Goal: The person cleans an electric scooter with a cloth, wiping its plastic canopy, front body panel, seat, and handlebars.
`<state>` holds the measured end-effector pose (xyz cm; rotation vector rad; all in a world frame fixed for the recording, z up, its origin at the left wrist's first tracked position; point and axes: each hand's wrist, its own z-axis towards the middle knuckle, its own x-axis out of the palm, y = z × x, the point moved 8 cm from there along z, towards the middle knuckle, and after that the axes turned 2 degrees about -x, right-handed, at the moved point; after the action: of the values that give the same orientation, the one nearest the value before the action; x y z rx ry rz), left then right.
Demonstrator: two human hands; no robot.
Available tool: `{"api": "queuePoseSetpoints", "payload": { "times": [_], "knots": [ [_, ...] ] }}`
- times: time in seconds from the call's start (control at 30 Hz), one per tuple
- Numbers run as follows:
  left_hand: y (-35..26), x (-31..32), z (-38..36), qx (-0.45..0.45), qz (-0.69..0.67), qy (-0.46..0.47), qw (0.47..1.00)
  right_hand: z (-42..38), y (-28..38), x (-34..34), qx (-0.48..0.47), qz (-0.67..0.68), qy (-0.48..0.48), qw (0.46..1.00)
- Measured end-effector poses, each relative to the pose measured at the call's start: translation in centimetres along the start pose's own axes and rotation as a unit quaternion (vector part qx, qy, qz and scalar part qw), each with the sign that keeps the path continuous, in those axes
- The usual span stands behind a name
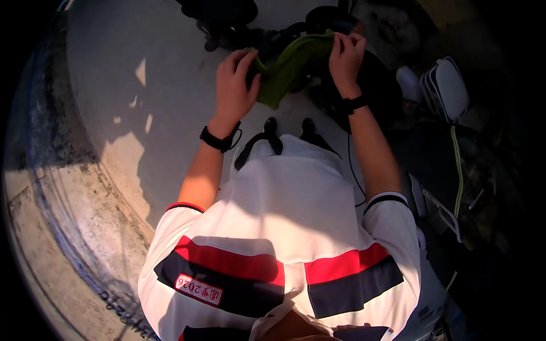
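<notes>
A green cloth [284,71] hangs stretched between my two hands, its lower part drooping to a point. My left hand [236,82] pinches the cloth's left corner between thumb and fingers. Slightly higher, my right hand [347,61] grips the right end of the upper edge. Behind the cloth is a dark object with rounded black parts [335,20]; shadow hides what it is. Black bands circle both wrists.
Grey ground [114,68] lies ahead and to the left, bordered by a pale stone kerb [74,210]. On the right, a white rounded case-like object [447,88] and a yellow-green cord [456,165] sit among dark clutter. My shoes [271,124] show below the cloth.
</notes>
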<state>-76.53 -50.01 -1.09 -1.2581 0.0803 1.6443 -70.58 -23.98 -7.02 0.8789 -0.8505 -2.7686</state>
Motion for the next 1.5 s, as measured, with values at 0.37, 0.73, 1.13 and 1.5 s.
{"api": "queuePoseSetpoints", "payload": {
  "times": [0.37, 0.73, 1.13, 1.5],
  "knots": [
    [2.0, 0.2, -0.5, -0.014, -0.082, -0.002, 0.997, -2.6, -1.2, -2.7, 0.151, 0.135, 0.004, 0.979],
    [0.0, -3.2, -2.6, 0.064, -0.106, 0.031, 0.992, -1.9, 6.4, 0.6, -0.036, 0.151, 0.083, 0.984],
    [-1.1, -3.7, -2.2, 0.01, -0.132, 0.049, 0.99, -3.2, 10.2, 0.0, -0.231, 0.152, 0.089, 0.957],
    [-3.6, -0.7, -2.6, -0.033, -0.135, 0.119, 0.983, -3.8, -3.9, 0.2, 0.094, 0.11, 0.074, 0.987]
  ]
}}
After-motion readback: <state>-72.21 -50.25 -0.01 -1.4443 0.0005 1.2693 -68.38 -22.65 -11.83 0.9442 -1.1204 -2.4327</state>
